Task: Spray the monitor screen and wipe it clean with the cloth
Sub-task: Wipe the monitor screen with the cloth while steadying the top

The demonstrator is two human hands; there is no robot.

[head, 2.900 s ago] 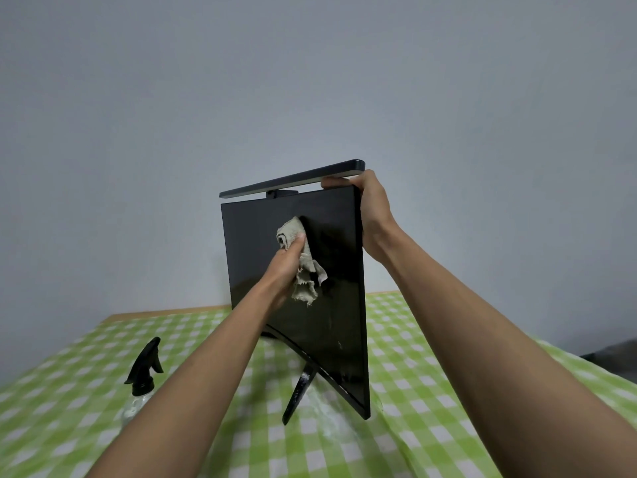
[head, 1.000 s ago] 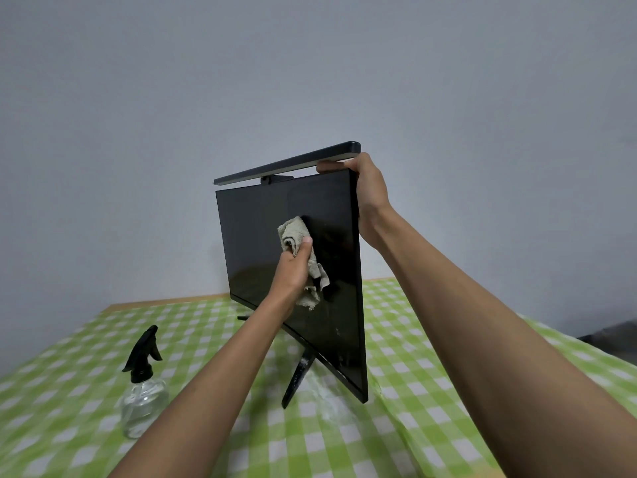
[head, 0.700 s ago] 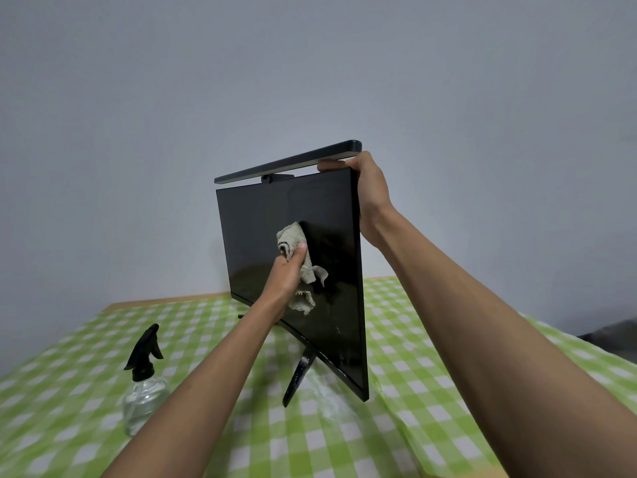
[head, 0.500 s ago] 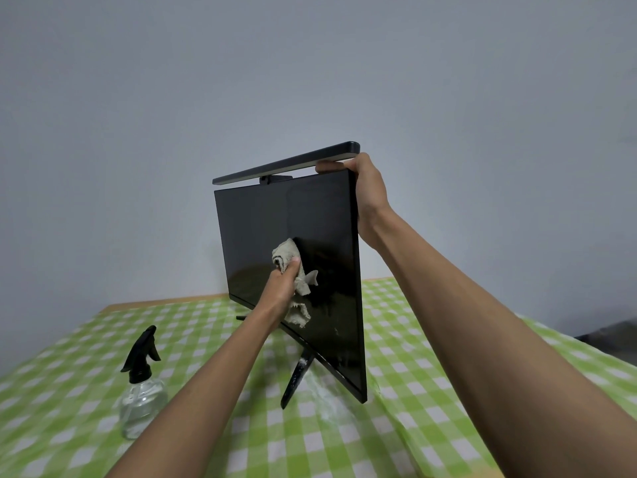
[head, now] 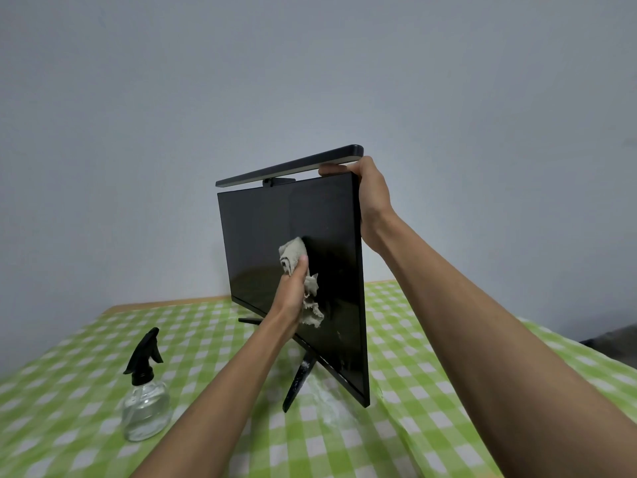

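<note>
Fingers (head: 299,270) press cloth (head: 293,257) on monitor (head: 262,236); spray bottle (head: 146,401) apart.

A dark, switched-off monitor (head: 275,243) stands upright on thin legs, a crumpled grey cloth (head: 294,258) pressed against its screen, and a clear spray bottle (head: 146,405) with a black trigger stands to its left.
</note>
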